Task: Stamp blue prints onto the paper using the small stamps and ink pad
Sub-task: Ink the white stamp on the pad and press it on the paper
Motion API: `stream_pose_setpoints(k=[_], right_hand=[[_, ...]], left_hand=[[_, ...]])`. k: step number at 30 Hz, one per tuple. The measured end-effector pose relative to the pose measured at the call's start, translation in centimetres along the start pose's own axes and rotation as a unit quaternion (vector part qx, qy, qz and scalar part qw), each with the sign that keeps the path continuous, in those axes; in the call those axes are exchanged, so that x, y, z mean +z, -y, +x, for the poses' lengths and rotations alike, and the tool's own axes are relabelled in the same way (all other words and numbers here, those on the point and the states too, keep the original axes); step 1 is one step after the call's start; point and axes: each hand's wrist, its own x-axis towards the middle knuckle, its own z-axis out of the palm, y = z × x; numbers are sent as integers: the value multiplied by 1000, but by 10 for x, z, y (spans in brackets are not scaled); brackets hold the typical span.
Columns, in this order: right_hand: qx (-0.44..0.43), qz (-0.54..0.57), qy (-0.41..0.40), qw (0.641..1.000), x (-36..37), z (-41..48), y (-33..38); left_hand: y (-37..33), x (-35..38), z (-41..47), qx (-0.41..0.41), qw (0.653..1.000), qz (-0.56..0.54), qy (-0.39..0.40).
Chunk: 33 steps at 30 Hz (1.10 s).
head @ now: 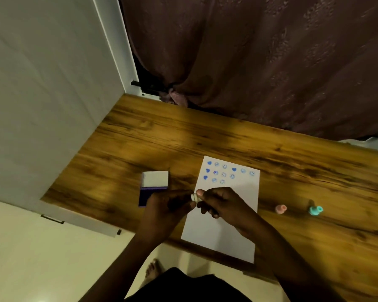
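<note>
A white sheet of paper [231,225] lies on the wooden table [140,136], with several blue heart and smiley prints in rows near its far end. My left hand [164,211] and my right hand [223,205] meet over the paper's left edge, both pinching a small white stamp [194,197] between the fingertips. The ink pad [147,196] lies open left of the paper, its white lid raised and the blue pad partly hidden behind my left hand. A pink stamp [280,209] and a teal stamp [315,210] stand to the right of the paper.
A dark maroon curtain [260,62] hangs behind the table. A white wall panel [42,94] borders the table's left side. My bare foot [153,269] is on the cream floor below the table's near edge.
</note>
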Motion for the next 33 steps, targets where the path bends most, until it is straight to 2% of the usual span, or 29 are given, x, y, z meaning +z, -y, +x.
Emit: stream_pose_setpoints(k=[4,8,14,18,23,33], right_hand=[[-35,-63,18,997,13,10,10],[-76,-126,-18,989,30,26,21],[-137,-264,-6,955,73,52,29],[-126,-400,25,908,109,69,30],[-147,-517,-4,843,141,85,33],[-99,-548,-14,830,171,97,30]], left_hand=[[8,-22,-5,-14,999,-17,-23],[17,-54,-12,-30,998,-22,-46],[35,-103,-24,-44,991,-11,-123],[47,-127,-32,-78,984,-12,-160],[60,-149,-41,-101,980,-1,-169],[77,-172,-36,-100,985,-7,-144]])
